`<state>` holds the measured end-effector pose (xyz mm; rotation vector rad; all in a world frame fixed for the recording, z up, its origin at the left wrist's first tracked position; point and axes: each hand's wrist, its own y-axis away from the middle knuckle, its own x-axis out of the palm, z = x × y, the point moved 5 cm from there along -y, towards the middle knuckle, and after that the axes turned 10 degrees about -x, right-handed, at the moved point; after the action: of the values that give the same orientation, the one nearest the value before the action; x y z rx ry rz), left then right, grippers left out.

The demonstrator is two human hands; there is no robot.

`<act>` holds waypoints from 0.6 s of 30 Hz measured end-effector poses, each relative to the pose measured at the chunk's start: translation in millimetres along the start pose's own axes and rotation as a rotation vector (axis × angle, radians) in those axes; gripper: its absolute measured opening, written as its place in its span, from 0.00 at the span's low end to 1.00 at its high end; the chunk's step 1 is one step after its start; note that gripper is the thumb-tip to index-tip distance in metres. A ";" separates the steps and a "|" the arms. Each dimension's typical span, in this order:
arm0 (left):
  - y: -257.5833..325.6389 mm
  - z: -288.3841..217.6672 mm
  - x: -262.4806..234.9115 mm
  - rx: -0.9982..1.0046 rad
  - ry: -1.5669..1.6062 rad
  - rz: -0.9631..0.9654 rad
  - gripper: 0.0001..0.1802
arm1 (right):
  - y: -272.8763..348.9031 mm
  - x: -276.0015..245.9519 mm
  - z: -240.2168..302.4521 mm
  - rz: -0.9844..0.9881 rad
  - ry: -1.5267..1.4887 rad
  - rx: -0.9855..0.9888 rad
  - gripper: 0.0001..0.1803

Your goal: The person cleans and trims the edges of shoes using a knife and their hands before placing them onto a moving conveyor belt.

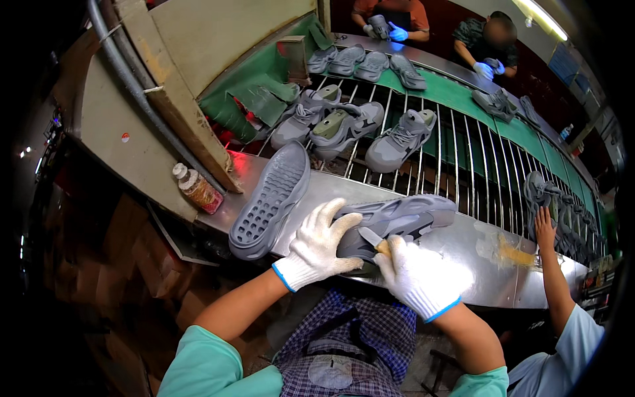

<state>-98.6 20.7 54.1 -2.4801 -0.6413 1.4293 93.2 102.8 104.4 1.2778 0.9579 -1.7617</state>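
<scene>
Centrally, low in the frame, the left hand (319,243) in a white glove lies flat, fingers spread, on a grey shoe (397,223) resting on the steel bench (463,255). The right hand (418,276), fist closed around a small blade (372,238), touches that shoe. A grey sole (271,198) lies just left.

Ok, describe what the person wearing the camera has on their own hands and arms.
The left hand and the right hand each wear a white knitted cotton glove with a thin blue band at the cuff. The forearms are bare. Short mint-green sleeves cover the upper arms.
</scene>
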 end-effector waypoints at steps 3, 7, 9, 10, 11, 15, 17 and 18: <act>-2.2 -0.8 0.6 0.007 0.022 -0.013 0.50 | 0.5 12.7 -6.2 0.013 -0.329 0.129 0.23; -3.6 -0.7 1.5 0.049 0.034 -0.055 0.46 | 2.9 21.7 -14.7 0.122 -0.494 0.222 0.25; 0.6 1.6 1.2 0.094 0.017 -0.096 0.45 | -3.5 -7.4 0.2 0.286 -0.278 0.201 0.23; 2.5 3.0 2.2 0.107 -0.002 -0.109 0.44 | -2.8 -23.6 2.7 0.263 -0.256 0.163 0.22; 5.2 3.8 3.3 0.119 -0.022 -0.121 0.44 | 0.2 -37.3 3.0 0.241 -0.234 0.126 0.22; 9.2 -3.2 -1.0 0.184 -0.107 -0.147 0.39 | 22.1 -48.2 -68.9 -0.074 -0.313 0.362 0.27; 7.2 -10.4 -6.1 0.274 -0.171 -0.156 0.37 | 50.2 -25.6 -132.9 -0.368 -0.349 0.534 0.28; -1.4 -22.1 -7.9 0.320 -0.155 -0.137 0.35 | 76.8 -4.3 -166.3 -0.528 -0.354 0.639 0.28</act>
<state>-83.4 19.0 72.0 -2.0595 -0.5490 1.5450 229.8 216.6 60.5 1.0563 0.5649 -2.7516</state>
